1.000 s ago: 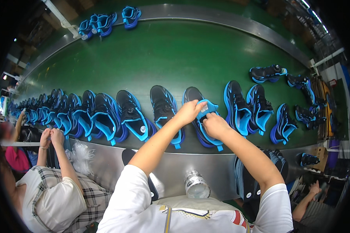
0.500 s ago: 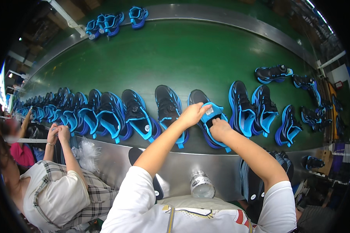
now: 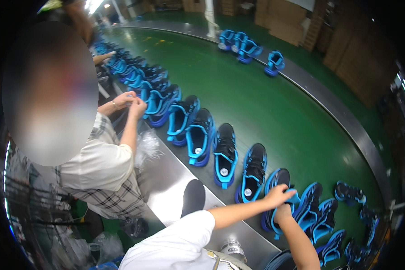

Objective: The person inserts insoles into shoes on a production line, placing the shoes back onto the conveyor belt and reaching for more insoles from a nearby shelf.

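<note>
A black and blue sports shoe (image 3: 278, 176) stands on the green belt (image 3: 211, 87), its toe pointing away from me. My left hand (image 3: 279, 196) is closed on its blue tongue, fingers pinching the upper edge. Inside the shoe opening is my right hand (image 3: 282, 213), its fingers hidden by the shoe and the tongue. Just left stands another shoe (image 3: 254, 173) with a pale round label on its insole. Two more shoes, one a black and blue shoe (image 3: 311, 203), stand close on the right.
A metal ledge (image 3: 166, 173) runs along the belt's near side, with a dark insole (image 3: 194, 198) and a clear container (image 3: 232, 249) there. A co-worker's hands (image 3: 132, 104) meet beside the shoe row at left. Several shoes (image 3: 247, 48) stand on the far rail.
The view has swung left, so the shoe and my hands appear lower and farther right. My left hand stays on the tongue; my right hand remains in the shoe, its fingers now out of sight.
</note>
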